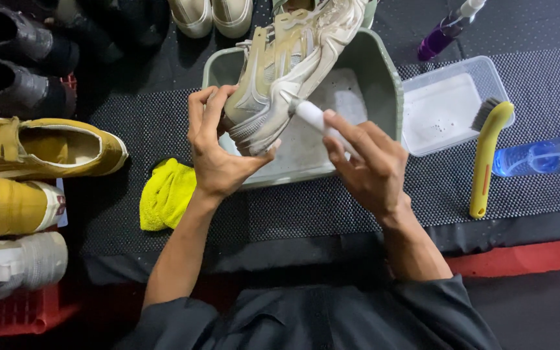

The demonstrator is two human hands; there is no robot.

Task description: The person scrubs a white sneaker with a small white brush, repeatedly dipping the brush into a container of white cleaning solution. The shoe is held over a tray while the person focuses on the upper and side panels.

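Observation:
My left hand [218, 148] grips the heel end of a cream and beige sneaker [286, 61], holding it tilted over a grey-green tub [384, 84]. My right hand [367, 162] holds a small brush with a white handle [312, 116]; its head touches the sneaker's side near the heel. Foamy water lies in the bottom of the tub below the shoe.
A clear tray [452, 107] of soapy water sits right of the tub, with a yellow-handled brush [487, 155] resting on its edge. A blue bottle [542, 155] and a purple spray bottle [445, 29] lie further right. A yellow cloth [163, 194] and several shoes [40, 146] are left.

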